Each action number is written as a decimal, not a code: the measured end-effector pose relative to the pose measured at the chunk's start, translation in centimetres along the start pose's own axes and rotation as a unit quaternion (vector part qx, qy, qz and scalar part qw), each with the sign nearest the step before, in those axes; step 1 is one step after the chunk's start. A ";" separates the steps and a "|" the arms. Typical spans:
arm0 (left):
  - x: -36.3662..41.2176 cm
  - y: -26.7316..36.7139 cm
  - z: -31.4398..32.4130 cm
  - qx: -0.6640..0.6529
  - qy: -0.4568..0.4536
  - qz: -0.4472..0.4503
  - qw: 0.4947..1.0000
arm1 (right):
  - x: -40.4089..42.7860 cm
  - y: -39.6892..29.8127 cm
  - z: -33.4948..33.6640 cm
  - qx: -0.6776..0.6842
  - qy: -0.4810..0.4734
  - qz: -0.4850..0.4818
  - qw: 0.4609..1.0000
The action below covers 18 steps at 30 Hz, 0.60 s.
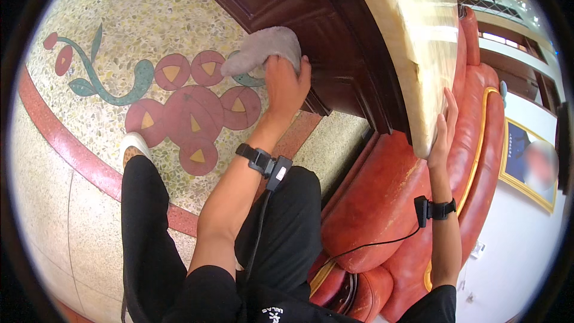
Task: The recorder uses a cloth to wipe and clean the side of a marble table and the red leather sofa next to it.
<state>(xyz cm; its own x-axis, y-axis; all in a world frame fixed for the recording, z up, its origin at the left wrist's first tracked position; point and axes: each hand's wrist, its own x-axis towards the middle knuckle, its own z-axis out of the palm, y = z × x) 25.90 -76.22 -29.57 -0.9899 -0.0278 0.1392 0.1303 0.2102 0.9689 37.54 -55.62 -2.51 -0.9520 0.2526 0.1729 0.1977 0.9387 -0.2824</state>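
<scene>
My left hand is closed on a fluffy grey cloth. The cloth lies against the lower part of the dark brown wooden side panel of a table, with one end hanging over the floor. My right hand rests at the near corner of the pale, glossy stone-like tabletop, its fingers extended along the edge and its thumb a little apart. Both wrists wear black straps with small devices, and a cable runs from each.
Red leather sofa seating with worn patches stands close to the table's corner. A black-clad knee is near the table base. The speckled floor has an inlaid red-and-green pattern. A gold-framed picture hangs on the white wall.
</scene>
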 end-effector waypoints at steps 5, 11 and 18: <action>-0.8 0.4 0.3 0.007 -0.012 0.006 1.000 | 0.1 0.6 0.0 0.007 0.002 -0.006 1.000; -0.1 -0.1 0.2 -0.009 0.028 0.053 0.998 | -0.1 0.8 -0.1 0.024 0.003 0.001 1.000; -2.3 0.7 1.1 0.005 -0.007 0.034 0.999 | -0.2 -0.1 0.2 -0.013 0.000 0.010 1.000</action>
<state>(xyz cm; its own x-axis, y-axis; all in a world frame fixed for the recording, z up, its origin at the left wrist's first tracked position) 28.20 -74.89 -29.45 -0.9796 0.0003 0.2011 0.1962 0.2214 0.9552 37.64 -55.76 -2.71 -0.9476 0.2720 0.1674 0.2234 0.9391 -0.2612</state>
